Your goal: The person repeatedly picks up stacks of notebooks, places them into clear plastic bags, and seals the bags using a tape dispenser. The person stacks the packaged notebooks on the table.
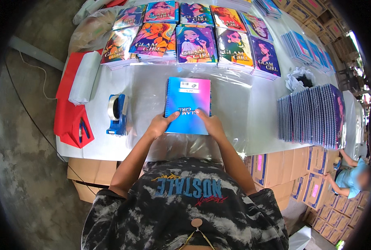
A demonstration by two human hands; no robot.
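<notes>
A spiral notebook (188,98) with a blue and pink cover lies face up before me, its wire binding along the left edge and a white label near its far end. My left hand (162,124) grips its lower left side with the thumb on the cover. On the opposite side my right hand (211,122) does the same, thumb on top. Both sets of fingers curl round the edges and are mostly hidden. Edges of other colours show at the right side, so several notebooks may be under it. Clear plastic film (150,89) spreads beneath.
Stacks of illustrated notebooks (196,45) line the far side. A blue tape dispenser (117,115) stands left, near a white roll (84,79) and pens (84,128) on red material (67,112). At right is a long row of notebooks (308,116); cartons (277,166) and another person (350,179) are beyond.
</notes>
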